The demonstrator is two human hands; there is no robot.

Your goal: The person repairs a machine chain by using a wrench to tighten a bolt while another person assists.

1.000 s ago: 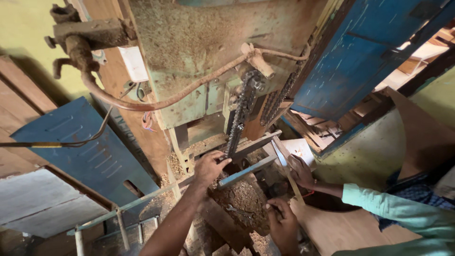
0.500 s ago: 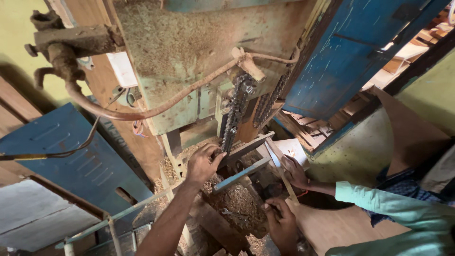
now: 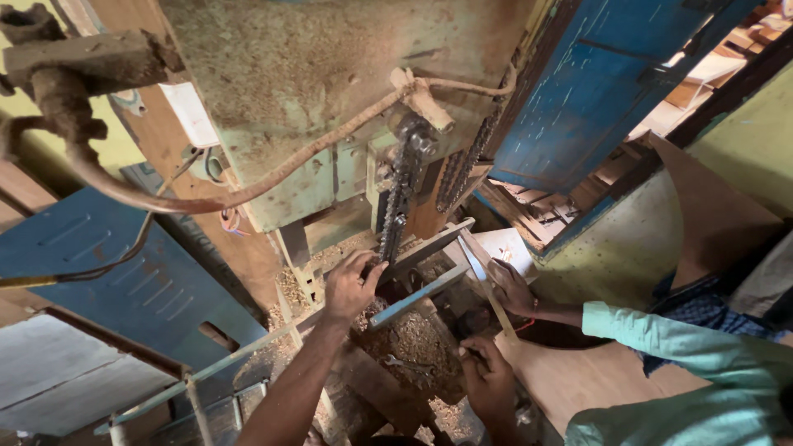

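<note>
Big dusty green machine body (image 3: 330, 107) fills the far centre, coated w/ sawdust. Blue metal panel (image 3: 603, 83) leans far right; another blue panel (image 3: 124, 281) at left. A thick dirty hose (image 3: 248, 186) loops across the machine front. Cutter chain (image 3: 401, 198) hangs vertical, centre, lower end just beside the left hand. Under it a wood block (image 3: 413, 363) w/ sawdust on top, near centre. A slim blue-edged metal bar (image 3: 417, 296) lies across the block.

Left hand (image 3: 351, 285): fingers curled, gripping machine part right at the chain's foot; exact piece hidden by the fingers. Right hand (image 3: 487, 376): closed on sth small at the block's right edge, can't tell what. Co-worker's hand (image 3: 512, 285), green sleeve (image 3: 686, 347), rests at right, touching a thin wood strip (image 3: 496, 306).
</note>
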